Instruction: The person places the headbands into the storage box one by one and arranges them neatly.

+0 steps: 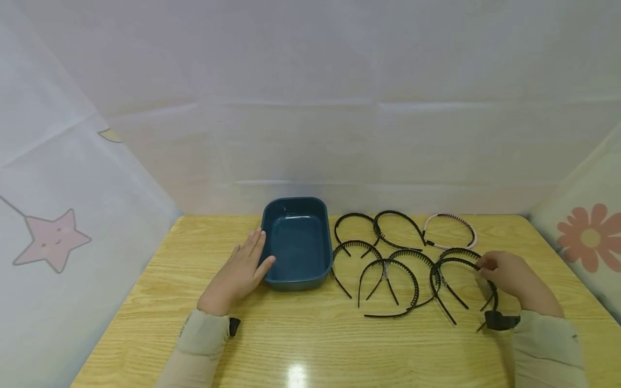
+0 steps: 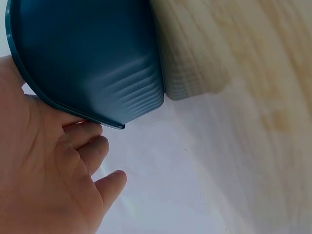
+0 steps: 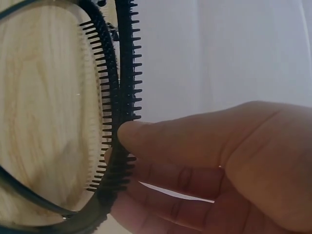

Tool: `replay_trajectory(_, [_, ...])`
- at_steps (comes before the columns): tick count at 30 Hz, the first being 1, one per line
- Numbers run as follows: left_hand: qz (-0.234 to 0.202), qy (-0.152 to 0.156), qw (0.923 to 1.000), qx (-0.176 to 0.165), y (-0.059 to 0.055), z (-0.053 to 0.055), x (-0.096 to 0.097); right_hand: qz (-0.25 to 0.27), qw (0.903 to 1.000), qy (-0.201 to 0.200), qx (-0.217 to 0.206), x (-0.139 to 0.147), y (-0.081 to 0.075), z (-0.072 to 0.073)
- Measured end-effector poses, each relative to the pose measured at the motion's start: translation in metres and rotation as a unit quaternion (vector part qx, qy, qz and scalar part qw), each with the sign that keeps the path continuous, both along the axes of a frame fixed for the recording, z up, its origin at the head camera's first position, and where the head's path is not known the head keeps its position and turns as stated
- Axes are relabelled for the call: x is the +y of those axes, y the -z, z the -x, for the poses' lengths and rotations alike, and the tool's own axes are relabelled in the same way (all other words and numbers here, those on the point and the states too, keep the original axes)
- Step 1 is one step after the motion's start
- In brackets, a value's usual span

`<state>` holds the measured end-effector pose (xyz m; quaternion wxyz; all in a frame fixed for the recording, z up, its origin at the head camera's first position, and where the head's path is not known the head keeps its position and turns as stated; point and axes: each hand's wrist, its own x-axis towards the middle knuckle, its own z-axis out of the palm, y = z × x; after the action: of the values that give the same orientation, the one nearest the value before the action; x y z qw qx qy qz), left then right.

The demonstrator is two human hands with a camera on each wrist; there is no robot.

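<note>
A dark blue rectangular bin point(image 1: 298, 248) stands near the middle of the table. My left hand point(image 1: 237, 275) rests against its left side, fingers extended along the rim; in the left wrist view the bin's wall point(image 2: 87, 58) hides part of the hand. On the right, my right hand point(image 1: 514, 277) pinches a black toothed headband point(image 1: 458, 260) between thumb and fingers. Seen from the right wrist, the pinched headband point(image 3: 126, 73) is tilted up, with a second toothed band point(image 3: 105, 48) close behind it.
Several more black headbands lie overlapping between the bin and my right hand, among them one toothed headband point(image 1: 356, 242) beside the bin. A pink headband point(image 1: 474, 237) lies at the back right. White sheeting point(image 1: 310, 134) rises behind the wooden table point(image 1: 310, 345).
</note>
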<state>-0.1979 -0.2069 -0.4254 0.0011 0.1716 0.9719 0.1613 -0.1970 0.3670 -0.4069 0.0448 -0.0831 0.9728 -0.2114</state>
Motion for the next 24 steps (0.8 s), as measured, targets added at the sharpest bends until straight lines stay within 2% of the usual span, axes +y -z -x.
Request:
replay_trajectory(15, [0.027, -0.008, 0.9996, 0.007, 0.000, 0.001, 0.003, 0.024, 0.9997, 0.011, 0.004, -0.006, -0.007, -0.002])
replay_trajectory(24, [0.029, -0.007, 0.9995, 0.009, -0.001, 0.001, 0.003, 0.061, 0.9979, 0.021, -0.005, -0.015, -0.009, -0.003])
